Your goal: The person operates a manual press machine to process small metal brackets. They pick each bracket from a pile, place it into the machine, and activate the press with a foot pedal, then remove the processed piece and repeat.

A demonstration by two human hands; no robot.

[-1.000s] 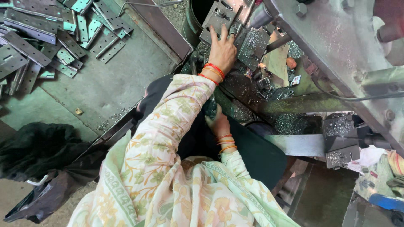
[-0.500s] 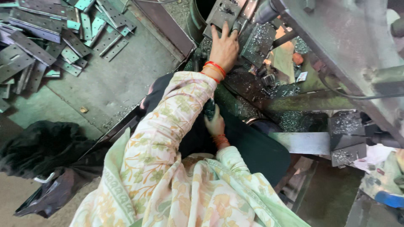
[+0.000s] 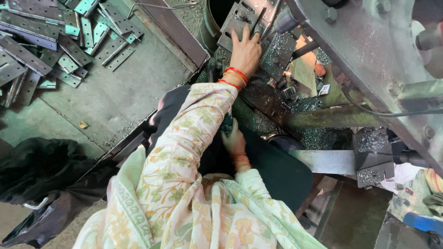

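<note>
Head view: off to my left a heap of flat metal strips (image 3: pixel 41 44) lies on the green floor, a black bag (image 3: pixel 34 177) nearer me. My left hand (image 3: pixel 245 53) reaches out flat — fingers spread on the grey metal plate (image 3: pixel 240 20) at the machine. My right hand (image 3: pixel 234 140) sits low by my lap, curled round a dark knob (image 3: pixel 227 123).

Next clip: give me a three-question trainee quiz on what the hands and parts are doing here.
1. True or false: the left hand lies flat on the grey perforated metal plate in the machine.
2. What does the right hand grip? A) dark knob-like handle B) blue tool C) black bag
3. Where is the pile of flat grey metal strips?

Key: 1 true. 2 A, though largely hidden. 3 Upper left, on the green metal surface.
</note>
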